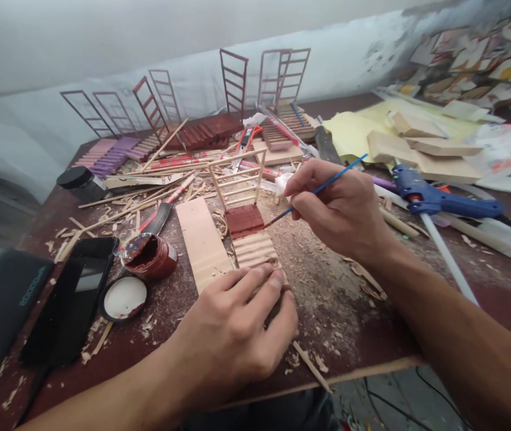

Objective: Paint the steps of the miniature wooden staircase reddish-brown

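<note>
1. Head view, left hand [246, 323]: its fingers are curled over the near end of a small wooden model [255, 250], grasping it against the table [372, 335]; the thumb is out of sight.
2. Head view, right hand [340, 209]: thumb and fingers pinch a thin blue brush [336, 176]. The brush slants down to the left, its tip at the right edge of the model's red part; whether it touches is too small to tell.
3. Head view, model: it lies at the centre, partly under the left hand and running away beyond those fingers, with the right hand to its right and above. The uncovered near section is pale and ribbed; the section beyond is red. A pale ladder-like frame [239, 178] stands upright at its far end.
4. Head view, around the hands: a pale board [203, 236] lies just left of the model. Farther left are an open jar [163, 257] of red-brown paint, its lid [124, 297] and a phone [73, 299]. A blue glue gun [444, 200] lies right of the right hand.
</note>
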The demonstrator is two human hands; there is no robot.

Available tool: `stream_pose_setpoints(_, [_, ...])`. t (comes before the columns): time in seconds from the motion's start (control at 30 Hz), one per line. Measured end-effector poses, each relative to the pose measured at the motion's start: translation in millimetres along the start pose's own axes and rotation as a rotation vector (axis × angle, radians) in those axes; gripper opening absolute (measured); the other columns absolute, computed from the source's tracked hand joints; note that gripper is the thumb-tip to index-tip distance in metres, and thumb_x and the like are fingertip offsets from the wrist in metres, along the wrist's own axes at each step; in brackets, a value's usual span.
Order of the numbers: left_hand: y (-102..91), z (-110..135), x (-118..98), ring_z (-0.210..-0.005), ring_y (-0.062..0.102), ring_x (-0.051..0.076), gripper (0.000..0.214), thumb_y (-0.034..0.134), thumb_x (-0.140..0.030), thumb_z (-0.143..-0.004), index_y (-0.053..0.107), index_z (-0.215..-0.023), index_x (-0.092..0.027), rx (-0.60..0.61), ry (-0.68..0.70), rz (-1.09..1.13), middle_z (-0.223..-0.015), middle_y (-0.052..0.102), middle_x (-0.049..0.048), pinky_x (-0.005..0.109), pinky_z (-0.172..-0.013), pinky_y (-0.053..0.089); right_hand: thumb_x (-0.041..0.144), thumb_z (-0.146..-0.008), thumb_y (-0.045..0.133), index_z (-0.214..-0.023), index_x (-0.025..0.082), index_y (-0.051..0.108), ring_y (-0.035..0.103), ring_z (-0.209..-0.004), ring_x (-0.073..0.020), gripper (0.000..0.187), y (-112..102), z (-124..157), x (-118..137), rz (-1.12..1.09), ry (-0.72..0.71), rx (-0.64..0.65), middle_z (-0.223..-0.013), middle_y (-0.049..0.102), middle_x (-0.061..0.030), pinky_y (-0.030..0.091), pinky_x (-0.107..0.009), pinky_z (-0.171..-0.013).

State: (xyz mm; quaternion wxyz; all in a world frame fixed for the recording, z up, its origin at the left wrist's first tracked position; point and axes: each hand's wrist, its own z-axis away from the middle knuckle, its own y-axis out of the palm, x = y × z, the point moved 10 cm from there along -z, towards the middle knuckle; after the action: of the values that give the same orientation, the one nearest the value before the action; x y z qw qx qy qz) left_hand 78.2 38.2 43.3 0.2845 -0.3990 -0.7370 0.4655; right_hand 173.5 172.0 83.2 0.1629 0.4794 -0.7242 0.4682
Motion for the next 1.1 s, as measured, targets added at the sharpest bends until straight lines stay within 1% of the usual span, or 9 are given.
stream_pose_setpoints(0.13, [0.0,-1,-1,-0.119,0.059,0.031,0.029,0.061,-0.025,-0.092,0.064,-0.116,-0.01,-0.005,0.007,-0.004,-0.128,0.062,0.0154,0.042,-0.094,0.055,0.002,-0.073,0.053,-0.07,0.019,0.06,0.043,-0.043,-0.0066,0.019,-7,-1,-1,0.012,0.002,-0.048,-0.05,0.046,0.0062,0.031,-0.025,-0.042])
stream_pose_setpoints(0.27, [-0.8,-1,-1,-0.119,0.059,0.031,0.029,0.061,-0.025,-0.092,0.064,-0.117,-0.01,-0.002,0.003,-0.006,-0.128,0.063,0.0153,0.042,-0.093,0.055,0.001,-0.073,0.052,-0.069,0.019,0.059,0.042,-0.044,-0.0067,0.019,-8,-1,0,-0.007,-0.008,-0.055,-0.051,0.046,0.006,0.031,-0.025,-0.043])
stream_pose_setpoints(0.47, [-0.7,-1,-1,-0.119,0.06,0.031,0.028,0.06,-0.025,-0.093,0.064,-0.116,-0.01,0.004,0.0,0.0,-0.127,0.063,0.0151,0.042,-0.093,0.056,0.001,-0.074,0.052,-0.07,0.02,0.058,0.041,-0.045,-0.0069,0.02,-2,1,2,-0.026,-0.014,-0.02,-0.052,0.048,0.0057,0.031,-0.025,-0.044])
stream_pose_setpoints(0.67, [-1.8,-3,0,-0.117,0.061,0.031,0.028,0.06,-0.028,-0.094,0.065,-0.115,-0.011,-0.013,-0.009,0.006,-0.125,0.064,0.0144,0.043,-0.091,0.057,0.003,-0.075,0.052,-0.073,0.019,0.059,0.045,-0.047,-0.0072,0.019,6,2,3,-0.061,-0.008,0.028,-0.055,0.05,0.0053,0.034,-0.025,-0.045])
stream_pose_setpoints(0.83, [-4.5,-4,-1,-0.113,0.063,0.03,0.027,0.06,-0.027,-0.093,0.067,-0.112,-0.01,-0.034,-0.01,0.022,-0.122,0.066,0.0148,0.043,-0.088,0.058,0.003,-0.076,0.051,-0.074,0.019,0.059,0.045,-0.047,-0.0071,0.019,7,3,0,-0.109,0.017,0.024,-0.054,0.05,0.0055,0.034,-0.024,-0.044])
stream_pose_setpoints(1.1, [-4.1,-4,1,-0.114,0.062,0.031,0.027,0.059,-0.028,-0.094,0.067,-0.112,-0.01,-0.034,-0.017,0.026,-0.123,0.066,0.015,0.043,-0.088,0.058,0.002,-0.076,0.052,-0.071,0.02,0.059,0.042,-0.046,-0.0079,0.02,1,2,0,-0.011,0.019,-0.009,-0.054,0.052,0.0046,0.032,-0.025,-0.044])
